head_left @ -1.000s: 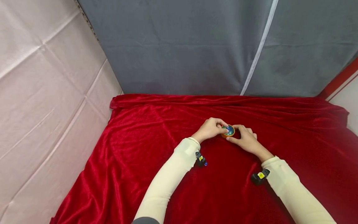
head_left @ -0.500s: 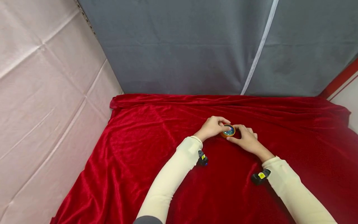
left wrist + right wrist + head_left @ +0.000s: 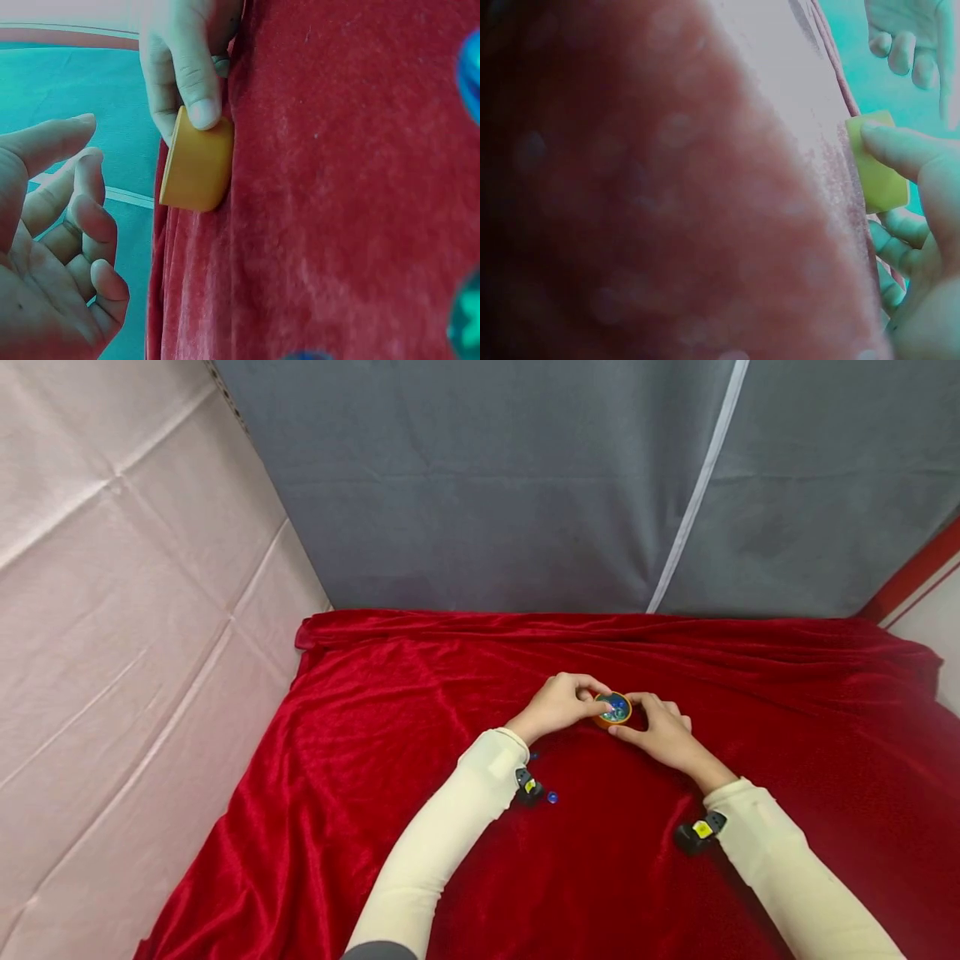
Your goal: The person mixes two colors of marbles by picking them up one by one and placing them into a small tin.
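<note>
My right hand (image 3: 663, 733) grips a small orange bowl (image 3: 196, 169) by its right side, thumb on the near wall. Inside the bowl lie several blue and green glass marbles (image 3: 619, 712). At the bowl's left rim hovers my left hand (image 3: 558, 702), its thumb and index tips overlapping the opening in the head view. The left wrist view shows that hand's fingers loosely curled, tips apart, with nothing visible between them. On the cloth near my left wrist lie a blue marble (image 3: 552, 797) and a smaller-looking blue one (image 3: 534, 756).
A wrinkled red velvet cloth (image 3: 420, 735) covers the table. In the left wrist view, a green marble (image 3: 466, 321) and a blue marble (image 3: 470, 75) show at the right edge. Grey curtain (image 3: 480, 485) hangs behind, and a pale padded wall (image 3: 150, 652) stands at left.
My left hand moved slightly right over the bowl, then back left; blue seen at its fingertips earlier no longer shows there. Marbles by the left wrist are uncovered. My right hand stays put.
</note>
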Tool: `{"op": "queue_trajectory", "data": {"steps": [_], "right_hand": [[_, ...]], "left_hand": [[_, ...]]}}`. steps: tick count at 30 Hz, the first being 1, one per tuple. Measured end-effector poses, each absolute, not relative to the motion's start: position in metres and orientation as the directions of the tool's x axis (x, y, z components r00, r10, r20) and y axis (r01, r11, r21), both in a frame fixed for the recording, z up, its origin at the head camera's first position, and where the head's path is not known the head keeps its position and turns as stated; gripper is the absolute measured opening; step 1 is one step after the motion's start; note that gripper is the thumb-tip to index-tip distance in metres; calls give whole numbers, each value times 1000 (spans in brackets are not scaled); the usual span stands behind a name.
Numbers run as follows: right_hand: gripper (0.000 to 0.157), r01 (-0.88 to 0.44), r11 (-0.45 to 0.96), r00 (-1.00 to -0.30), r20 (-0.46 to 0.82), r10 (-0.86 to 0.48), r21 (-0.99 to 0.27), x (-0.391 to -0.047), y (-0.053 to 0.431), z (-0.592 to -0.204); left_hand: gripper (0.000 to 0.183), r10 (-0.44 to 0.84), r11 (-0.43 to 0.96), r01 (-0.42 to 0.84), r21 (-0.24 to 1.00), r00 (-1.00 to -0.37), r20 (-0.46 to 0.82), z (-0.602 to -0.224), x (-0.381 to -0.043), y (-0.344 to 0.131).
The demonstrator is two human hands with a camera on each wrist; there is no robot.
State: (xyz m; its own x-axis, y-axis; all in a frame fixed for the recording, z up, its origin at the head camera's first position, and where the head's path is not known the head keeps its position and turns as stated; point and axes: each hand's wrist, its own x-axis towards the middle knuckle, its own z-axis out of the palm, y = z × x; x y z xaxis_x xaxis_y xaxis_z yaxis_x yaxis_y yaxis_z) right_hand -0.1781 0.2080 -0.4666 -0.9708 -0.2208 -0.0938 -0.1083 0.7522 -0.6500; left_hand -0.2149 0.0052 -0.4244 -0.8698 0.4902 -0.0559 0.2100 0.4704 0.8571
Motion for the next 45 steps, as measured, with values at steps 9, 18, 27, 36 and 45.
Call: {"op": "queue_trajectory", "data": {"steps": [9, 18, 27, 36, 45], "right_hand": [[65, -114, 748, -974, -75, -214, -654, -179, 207, -467], [66, -113, 756, -975, -76, -211, -645, -182, 208, -468], [66, -114, 750, -974, -74, -212, -651, -179, 208, -468], [67, -121, 755, -973, -72, -217, -645, -180, 209, -470], [65, -119, 753, -974, -72, -215, -647, -178, 208, -467]], "left_hand": [[27, 518, 472, 225, 852, -853, -62, -417, -207, -15], [26, 546, 504, 269, 821, -835, -61, -421, -194, -41], [25, 544, 520, 257, 814, -835, -84, -427, -178, -70], [23, 517, 523, 212, 825, -849, -109, -442, -168, -94], [20, 501, 544, 184, 818, -854, -141, -453, -162, -108]]}}
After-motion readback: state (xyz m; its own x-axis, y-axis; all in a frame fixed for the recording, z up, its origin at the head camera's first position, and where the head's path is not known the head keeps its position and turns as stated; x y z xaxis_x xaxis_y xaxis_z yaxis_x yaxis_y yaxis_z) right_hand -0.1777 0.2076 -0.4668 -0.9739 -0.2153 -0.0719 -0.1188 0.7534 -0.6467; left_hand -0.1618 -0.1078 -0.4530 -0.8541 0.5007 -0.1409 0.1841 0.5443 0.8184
